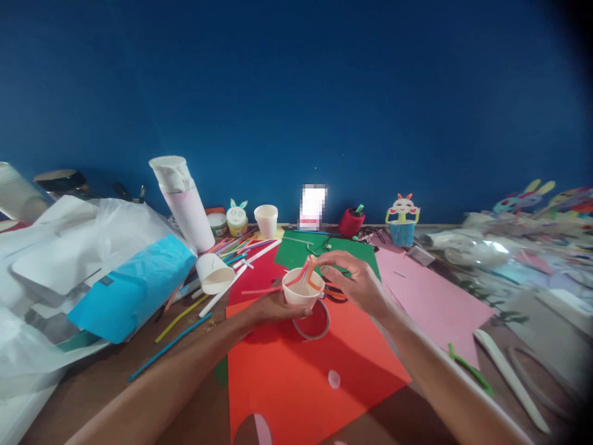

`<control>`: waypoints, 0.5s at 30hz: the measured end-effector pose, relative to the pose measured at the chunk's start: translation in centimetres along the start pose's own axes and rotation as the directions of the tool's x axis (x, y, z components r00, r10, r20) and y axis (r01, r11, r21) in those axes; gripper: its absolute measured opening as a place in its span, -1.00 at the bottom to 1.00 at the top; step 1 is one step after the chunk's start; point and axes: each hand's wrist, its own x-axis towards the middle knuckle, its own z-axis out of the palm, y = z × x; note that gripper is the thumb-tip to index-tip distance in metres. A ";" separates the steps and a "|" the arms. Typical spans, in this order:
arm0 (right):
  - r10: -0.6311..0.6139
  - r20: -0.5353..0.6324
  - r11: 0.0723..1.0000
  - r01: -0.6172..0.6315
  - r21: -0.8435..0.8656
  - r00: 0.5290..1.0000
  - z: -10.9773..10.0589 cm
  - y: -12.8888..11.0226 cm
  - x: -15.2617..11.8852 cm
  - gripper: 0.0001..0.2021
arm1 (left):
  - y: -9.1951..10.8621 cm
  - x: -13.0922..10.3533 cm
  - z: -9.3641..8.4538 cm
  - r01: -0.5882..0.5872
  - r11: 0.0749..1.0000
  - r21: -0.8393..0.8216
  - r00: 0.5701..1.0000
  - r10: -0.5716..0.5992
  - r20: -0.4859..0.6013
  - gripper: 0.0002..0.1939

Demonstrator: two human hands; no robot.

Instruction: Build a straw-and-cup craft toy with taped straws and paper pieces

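Observation:
A white paper cup [301,296] is gripped around its lower part by my left hand [275,307], above the red-orange paper. Bent pink and orange strips [313,272] stand up out of the cup; whether they are straws or pipe cleaners I cannot tell. A pink one sticks out over the rim to the left. At the top of these strips, the thumb and fingers of my right hand [349,278] are closed in a pinch. Below the cup is a round ring [319,334] with a pale rim, partly covered by the cup and my left hand.
Red-orange paper [296,377] lies in front, with pink paper [430,290] to the right. A tipped paper cup [214,274] and loose coloured sticks are at left, beside a plastic bag [106,247]. Another cup [265,219] and a rabbit-faced basket [402,225] stand near the blue wall.

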 end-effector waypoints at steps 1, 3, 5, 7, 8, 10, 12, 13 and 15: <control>-0.008 0.008 1.000 0.008 -0.012 1.000 0.1 -0.1 0.0 -0.81 | 0.0 0.0 0.0 0.007 1.000 0.029 1.000 -0.007 0.019 -0.36; -0.019 0.038 0.999 0.021 -0.036 0.999 0.5 -0.2 0.0 -0.81 | -0.1 0.0 0.0 0.000 0.997 0.078 0.998 -0.005 0.058 -0.35; -0.033 0.066 0.997 0.037 -0.064 0.997 0.9 -0.2 -0.1 -0.81 | -0.1 0.1 0.1 -0.018 0.995 0.101 0.997 0.011 0.077 -0.35; -0.051 0.084 0.994 0.059 -0.097 0.995 1.1 -0.2 -0.1 -0.78 | 0.0 0.1 0.2 -0.055 0.992 0.111 0.997 0.048 0.067 -0.35; -0.060 0.087 0.991 0.070 -0.117 0.994 1.2 -0.1 -0.1 -0.78 | 0.0 0.1 0.3 -0.075 0.990 0.117 0.996 0.069 0.058 -0.35; -0.073 0.087 0.984 0.086 -0.155 0.993 1.3 0.0 -0.1 -0.78 | 0.1 0.1 0.5 -0.100 0.986 0.136 0.995 0.097 0.029 -0.37; -0.086 0.094 0.979 0.102 -0.179 0.992 1.3 0.0 -0.1 -0.78 | 0.1 0.1 0.6 -0.089 0.984 0.156 0.996 0.089 0.008 -0.38; -0.090 0.102 0.977 0.107 -0.183 0.991 1.3 0.1 -0.1 -0.78 | 0.1 0.0 0.6 -0.068 0.984 0.163 0.998 0.068 0.006 -0.38; -0.095 0.112 0.977 0.114 -0.182 0.989 1.3 0.1 -0.1 -0.78 | 0.0 -0.1 0.5 -0.015 0.987 0.157 1.000 0.013 0.010 -0.38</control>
